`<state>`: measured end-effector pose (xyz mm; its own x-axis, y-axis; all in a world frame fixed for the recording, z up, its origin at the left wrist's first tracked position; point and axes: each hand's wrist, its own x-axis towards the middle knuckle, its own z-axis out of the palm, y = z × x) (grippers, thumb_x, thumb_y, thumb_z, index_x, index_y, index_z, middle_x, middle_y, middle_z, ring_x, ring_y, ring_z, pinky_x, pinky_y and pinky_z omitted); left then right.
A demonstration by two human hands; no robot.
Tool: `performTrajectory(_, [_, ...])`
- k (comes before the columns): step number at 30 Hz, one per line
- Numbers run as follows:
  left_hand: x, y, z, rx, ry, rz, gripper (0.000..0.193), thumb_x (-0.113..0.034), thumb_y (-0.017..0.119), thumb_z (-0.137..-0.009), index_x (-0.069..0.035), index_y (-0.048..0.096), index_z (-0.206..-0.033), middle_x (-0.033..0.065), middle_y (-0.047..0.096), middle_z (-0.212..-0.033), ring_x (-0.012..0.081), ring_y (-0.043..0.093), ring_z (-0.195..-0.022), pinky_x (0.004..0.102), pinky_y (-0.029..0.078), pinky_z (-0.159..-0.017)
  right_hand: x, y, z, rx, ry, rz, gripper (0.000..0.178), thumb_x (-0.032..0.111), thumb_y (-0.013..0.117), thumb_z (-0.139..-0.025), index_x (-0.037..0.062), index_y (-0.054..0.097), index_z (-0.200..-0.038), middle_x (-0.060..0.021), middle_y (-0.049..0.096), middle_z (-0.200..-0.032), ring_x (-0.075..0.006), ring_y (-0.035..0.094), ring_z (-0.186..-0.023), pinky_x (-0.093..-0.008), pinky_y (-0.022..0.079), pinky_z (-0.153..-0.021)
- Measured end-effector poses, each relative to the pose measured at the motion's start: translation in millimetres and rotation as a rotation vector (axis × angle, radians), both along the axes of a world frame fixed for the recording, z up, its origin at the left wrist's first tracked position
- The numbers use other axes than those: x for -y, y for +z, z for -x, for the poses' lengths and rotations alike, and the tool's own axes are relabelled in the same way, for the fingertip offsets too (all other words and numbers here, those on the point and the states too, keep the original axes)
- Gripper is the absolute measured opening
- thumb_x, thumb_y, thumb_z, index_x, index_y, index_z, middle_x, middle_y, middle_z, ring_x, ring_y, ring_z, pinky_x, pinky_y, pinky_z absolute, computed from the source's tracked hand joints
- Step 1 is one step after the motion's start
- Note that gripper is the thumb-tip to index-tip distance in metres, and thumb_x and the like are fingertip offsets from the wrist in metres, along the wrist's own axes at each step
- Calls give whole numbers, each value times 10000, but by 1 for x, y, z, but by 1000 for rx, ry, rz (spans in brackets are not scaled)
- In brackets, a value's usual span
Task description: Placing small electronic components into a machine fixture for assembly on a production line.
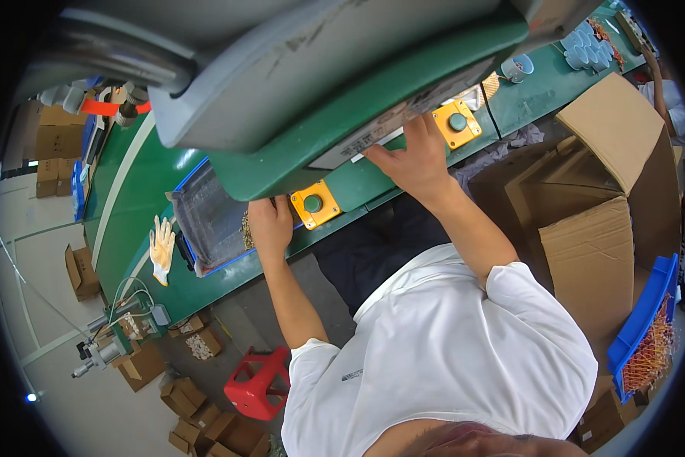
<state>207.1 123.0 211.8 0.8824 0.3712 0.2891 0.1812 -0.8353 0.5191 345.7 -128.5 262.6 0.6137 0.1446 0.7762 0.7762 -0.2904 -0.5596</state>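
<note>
My left hand (270, 228) is at the front of the green bench, beside a yellow box with a green push button (313, 201). Its fingertips go out of sight under the rim of a big green and grey machine head (373, 91), so its grip is hidden. Just left of it lie small brass-coloured parts (247, 231) by a blue-edged grey tray (213, 213). My right hand (420, 161) reaches under the machine head, left of a second yellow button box (457, 123). Its thumb stretches away from the fingers, whose tips are covered; nothing shows in it.
An orange-and-white glove (161, 247) lies left of the tray. Large open cardboard boxes (586, 244) and a blue bin of reddish parts (624, 327) stand at right. A red stool (257, 385) is at lower left. Far right, pale blue cups (579, 55) and another person's arm (653, 72) appear.
</note>
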Motion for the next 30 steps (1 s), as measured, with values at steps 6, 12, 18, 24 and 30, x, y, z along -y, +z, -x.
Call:
performTrajectory(6, [1, 0, 2, 10, 4, -7, 150, -130, 572, -1046, 10, 625, -1035, 208, 692, -1009, 376, 665, -915, 427, 520, -799, 0, 0, -2, 30, -17, 7, 686, 167, 962, -683, 21, 613, -1256, -134, 649, -1205, -301, 666, -1049, -356, 585, -830])
performTrajectory(12, [0, 0, 4, 14, 25, 56, 143, -111, 556, -1052, 19, 614, -1060, 186, 703, -1043, 352, 674, -955, 412, 526, -824, 1, 13, -3, -167, -1, 184, 692, 284, 946, -704, 28, 614, -1254, -130, 648, -1194, -325, 636, -1060, -411, 536, -878])
performTrajectory(18, [42, 15, 16, 336, -165, 78, 88, -43, 521, -1026, 8, 592, -1036, 172, 702, -1142, 362, 649, -1061, 453, 492, -966, 43, -14, -10, -18, -49, 178, 484, 272, 840, -827, 31, 644, -1197, -138, 659, -1193, -375, 610, -1057, -462, 462, -969])
performTrajectory(24, [63, -29, 30, 468, -243, -131, 39, -49, 559, -977, -17, 581, -984, 158, 704, -1147, 381, 610, -1108, 495, 456, -1007, 103, -82, -29, 63, -97, 20, 205, 153, 677, -891, 16, 686, -1044, -153, 690, -1021, -360, 625, -940, -436, 494, -914])
performTrajectory(30, [68, 11, 23, 371, -198, -250, 41, -45, 597, -900, -25, 598, -936, 147, 677, -1039, 377, 578, -1074, 487, 436, -965, 99, -82, -34, 181, -139, 126, 201, 92, 678, -789, 24, 669, -978, -138, 643, -885, -368, 597, -916, -461, 500, -848])
